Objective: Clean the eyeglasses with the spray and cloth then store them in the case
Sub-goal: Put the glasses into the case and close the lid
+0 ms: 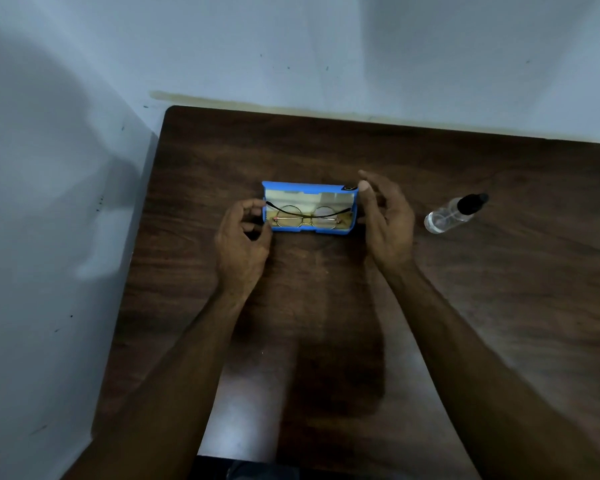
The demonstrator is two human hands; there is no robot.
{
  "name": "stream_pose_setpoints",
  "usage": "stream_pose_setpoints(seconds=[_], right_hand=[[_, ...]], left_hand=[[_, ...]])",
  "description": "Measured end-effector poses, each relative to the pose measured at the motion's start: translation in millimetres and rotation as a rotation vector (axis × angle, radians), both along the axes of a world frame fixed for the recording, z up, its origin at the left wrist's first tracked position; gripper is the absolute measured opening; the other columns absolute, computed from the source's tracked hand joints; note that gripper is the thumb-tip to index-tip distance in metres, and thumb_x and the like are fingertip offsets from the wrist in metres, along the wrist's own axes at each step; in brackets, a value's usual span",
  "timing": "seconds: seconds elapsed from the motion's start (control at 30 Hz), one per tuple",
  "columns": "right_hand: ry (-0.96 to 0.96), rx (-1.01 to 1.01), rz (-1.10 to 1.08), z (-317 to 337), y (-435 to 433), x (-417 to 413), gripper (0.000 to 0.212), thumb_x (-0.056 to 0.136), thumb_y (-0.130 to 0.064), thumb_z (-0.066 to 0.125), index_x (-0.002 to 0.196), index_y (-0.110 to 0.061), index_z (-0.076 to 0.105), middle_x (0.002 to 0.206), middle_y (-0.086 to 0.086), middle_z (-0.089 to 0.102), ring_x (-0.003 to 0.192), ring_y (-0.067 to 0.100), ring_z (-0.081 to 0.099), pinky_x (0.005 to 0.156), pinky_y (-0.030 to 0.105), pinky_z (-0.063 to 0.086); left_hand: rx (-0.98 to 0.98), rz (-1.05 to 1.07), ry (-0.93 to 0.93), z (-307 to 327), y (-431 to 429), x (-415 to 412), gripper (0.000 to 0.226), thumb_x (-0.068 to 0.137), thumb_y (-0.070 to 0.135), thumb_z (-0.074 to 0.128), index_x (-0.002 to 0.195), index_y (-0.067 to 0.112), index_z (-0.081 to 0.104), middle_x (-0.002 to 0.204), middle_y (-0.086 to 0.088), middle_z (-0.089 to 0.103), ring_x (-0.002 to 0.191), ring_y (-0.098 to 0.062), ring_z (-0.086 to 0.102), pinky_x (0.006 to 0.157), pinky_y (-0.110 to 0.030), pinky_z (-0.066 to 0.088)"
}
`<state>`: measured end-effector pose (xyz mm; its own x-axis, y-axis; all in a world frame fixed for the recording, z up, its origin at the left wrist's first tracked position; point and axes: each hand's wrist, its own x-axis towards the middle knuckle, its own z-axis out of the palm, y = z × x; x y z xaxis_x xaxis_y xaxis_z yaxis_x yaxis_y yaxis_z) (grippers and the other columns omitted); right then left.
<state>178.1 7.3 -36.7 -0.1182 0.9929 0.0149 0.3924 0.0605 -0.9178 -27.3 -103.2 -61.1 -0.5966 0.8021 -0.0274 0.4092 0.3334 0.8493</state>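
Open case [302, 186], glasses [306, 220] inside, lies between the hands: left hand [243, 240] grips its left end; right hand [388, 223] has its thumb at the lid corner, grip unclear.

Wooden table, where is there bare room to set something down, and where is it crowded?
Bare: the back strip between the wall and the blue glasses case; the right side, nearer than the spray bottle; the front between left forearm and right forearm. Crowded: the centre, where left hand and right hand flank the open case holding the eyeglasses.
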Motion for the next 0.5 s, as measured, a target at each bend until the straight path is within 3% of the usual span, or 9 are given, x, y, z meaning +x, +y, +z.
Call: stream_pose_setpoints(seconds=[0.07, 0.2, 0.4, 0.5], right_hand=[[-0.068, 0.058, 0.027, 2, 1, -2, 0.030, 0.105, -0.040, 0.057, 0.116, -0.019, 0.075, 0.111, 0.000, 0.068, 0.104, 0.012, 0.065, 0.087, 0.042, 0.057], [-0.134, 0.084, 0.078, 1, -1, 0, 0.020, 0.101, -0.033, 0.065, 0.101, -0.017, 0.076, 0.107, 0.005, 0.063, 0.097, 0.005, 0.059, 0.080, 0.008, 0.044], [-0.166, 0.056, 0.115, -6, -5, 4, 0.008, 0.089, -0.022, 0.078, 0.094, -0.020, 0.072, 0.106, -0.004, 0.053, 0.098, 0.003, 0.056, 0.080, 0.010, 0.045], [-0.205, 0.060, 0.140, -9, -8, 6, 0.012, 0.087, -0.018, 0.081, 0.095, -0.019, 0.072, 0.109, -0.004, 0.052, 0.099, 0.003, 0.055, 0.082, 0.011, 0.046]], left_hand=[[0.009, 0.011, -0.016, 0, 0, 0, 0.040, 0.091, 0.015, 0.078, 0.127, 0.023, 0.063, 0.124, 0.010, 0.068, 0.102, -0.005, 0.069, 0.083, -0.031, 0.064], [0.021, 0.025, -0.040, -2, -1, 3, 0.040, 0.091, 0.016, 0.079, 0.127, 0.022, 0.062, 0.121, 0.010, 0.070, 0.098, -0.007, 0.072, 0.077, -0.038, 0.066], [0.042, 0.076, -0.150, -10, -1, 4, 0.031, 0.097, 0.014, 0.066, 0.127, 0.024, 0.063, 0.118, 0.006, 0.071, 0.095, -0.016, 0.075, 0.075, -0.043, 0.066], [0.080, 0.143, -0.278, -3, 0, 6, 0.021, 0.105, 0.018, 0.053, 0.122, 0.019, 0.066, 0.108, 0.001, 0.074, 0.085, -0.020, 0.076, 0.066, -0.036, 0.065]])
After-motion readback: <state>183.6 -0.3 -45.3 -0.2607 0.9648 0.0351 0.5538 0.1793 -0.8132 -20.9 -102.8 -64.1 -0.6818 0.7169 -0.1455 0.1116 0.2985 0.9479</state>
